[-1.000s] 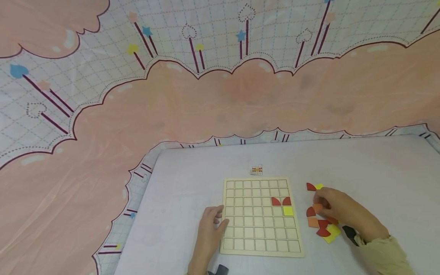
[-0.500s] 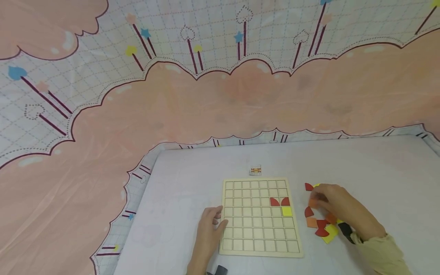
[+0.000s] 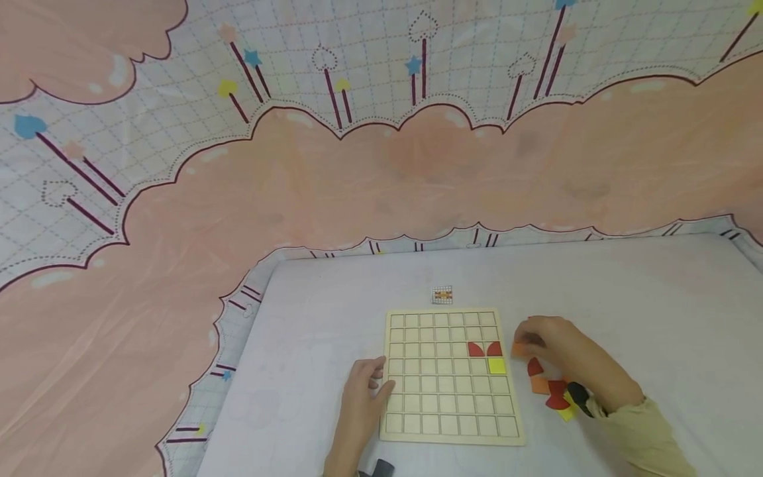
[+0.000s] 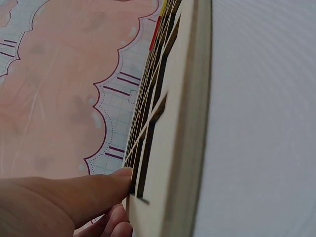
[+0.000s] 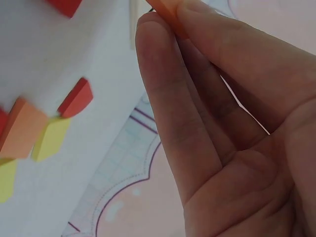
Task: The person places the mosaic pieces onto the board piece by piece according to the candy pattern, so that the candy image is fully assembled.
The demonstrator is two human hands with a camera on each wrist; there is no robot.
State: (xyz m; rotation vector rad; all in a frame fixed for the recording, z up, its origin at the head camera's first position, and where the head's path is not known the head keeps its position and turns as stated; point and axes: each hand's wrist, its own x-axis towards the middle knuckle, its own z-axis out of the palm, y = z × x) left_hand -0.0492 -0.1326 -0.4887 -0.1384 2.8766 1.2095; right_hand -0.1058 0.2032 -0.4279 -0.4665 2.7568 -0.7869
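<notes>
In the head view a pale wooden grid board (image 3: 439, 433) lies flat on the white table. Two red quarter-round tiles (image 3: 475, 350) and a yellow square tile (image 3: 497, 366) sit in cells near its right side. My left hand (image 3: 362, 391) rests at the board's left edge, thumb tip on the rim, fingers loosely bent. My right hand (image 3: 551, 336), just right of the board, pinches an orange tile (image 3: 518, 349) between thumb and fingers. The right wrist view shows part of this tile at the fingertips; the rest is out of frame.
Right of the board lie loose tiles: red quarter-rounds (image 3: 535, 366), an orange square (image 3: 539, 385) and yellow pieces (image 3: 566, 415), partly hidden by my right hand and wrist. A small printed pattern card (image 3: 442, 295) lies beyond the board's far edge.
My right hand has moved left from the loose tiles toward the board, carrying the orange tile. My left hand stays at the board's edge.
</notes>
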